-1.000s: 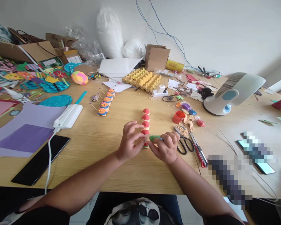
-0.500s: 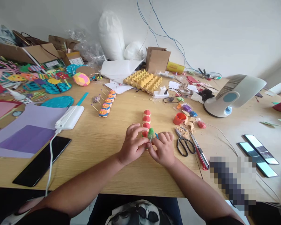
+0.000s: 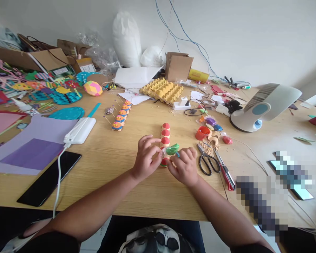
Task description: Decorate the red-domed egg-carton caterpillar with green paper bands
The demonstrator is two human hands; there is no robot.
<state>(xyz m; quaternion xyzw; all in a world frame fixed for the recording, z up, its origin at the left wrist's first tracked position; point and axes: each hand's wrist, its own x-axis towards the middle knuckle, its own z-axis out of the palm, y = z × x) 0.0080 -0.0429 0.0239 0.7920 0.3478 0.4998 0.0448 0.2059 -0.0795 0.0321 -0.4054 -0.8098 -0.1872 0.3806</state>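
Observation:
My left hand (image 3: pixel 147 158) is closed in a pinch on the clear, twisted end of a small plastic packet of green clay (image 3: pixel 172 149). Beside it my right hand (image 3: pixel 184 166) has its fingers curled around a small blue-tipped tool (image 3: pixel 177 154); most of that tool is hidden. Under and behind the hands lies a strip of egg carton (image 3: pixel 162 137) with red clay caps (image 3: pixel 165 133) on its bumps. Its near end is partly covered by the packet and the fingers.
Black-handled scissors (image 3: pixel 209 163) and a red utility knife (image 3: pixel 225 172) lie right of my right hand. Beyond them are a red cup (image 3: pixel 202 133) and clay packets (image 3: pixel 210 121). A decorated carton caterpillar (image 3: pixel 117 125), power bank (image 3: pixel 80 131) and phone (image 3: pixel 50 179) are left; a fan (image 3: pixel 263 107) stands right.
The green clay packet has swung from upright to lying sideways, pointing right. My left hand has shifted slightly left with its wrapper end. Another person's blurred hand now covers the phones at right.

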